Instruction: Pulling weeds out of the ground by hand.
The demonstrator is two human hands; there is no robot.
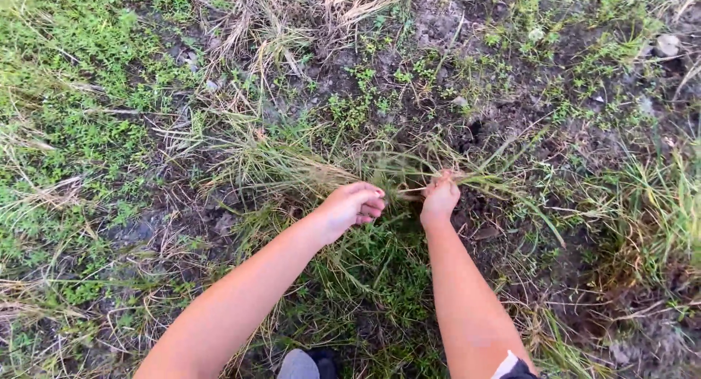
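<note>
Left hand: the left hand (352, 206) is curling its fingers into a loose fist around a sheaf of long grass blades (292, 171), which are trailing away to the left over the ground.
Right hand: the right hand (439, 198) is closing tight on the base of the same grass clump (409, 176), fingers bunched around the stems; the blades are fanning out to the right beyond the knuckles.
Grass clump: it is sitting in the middle of the view, between the two hands, rooted in dark bare soil (504, 123). Whether the roots are still holding in the earth I cannot tell.
Arms: both bare forearms are reaching up from the lower edge, well apart at the elbows and nearing each other at the hands.
Ground: low green weeds (80, 50) are covering the left side, and dry straw-coloured grass (343, 3) is lying along the top.
Stone: a pale stone (667, 44) is resting near the upper right corner.
Shoe: a grey shoe tip (298, 365) is showing at the bottom edge, between the arms.
</note>
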